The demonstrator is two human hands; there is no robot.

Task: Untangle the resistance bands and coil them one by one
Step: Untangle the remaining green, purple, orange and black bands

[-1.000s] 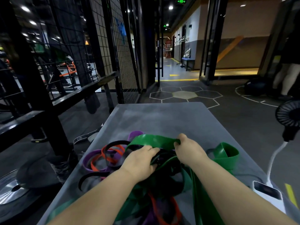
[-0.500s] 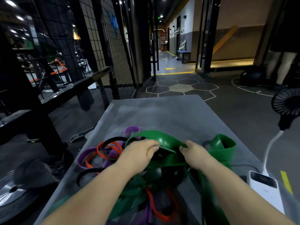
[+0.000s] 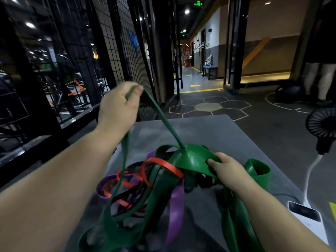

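A narrow green band (image 3: 164, 120) is pinched aloft by the left hand (image 3: 118, 108), a wide green band (image 3: 190, 159) gripped by the right hand (image 3: 225, 170) over the table (image 3: 209, 131); judged soft, clingy, best taken at free loops

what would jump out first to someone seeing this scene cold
The left hand, high above the table, pinches a thin green band stretched taut from the tangle. Below, the right hand grips a wide green band atop that tangle, a red band looped beside it.
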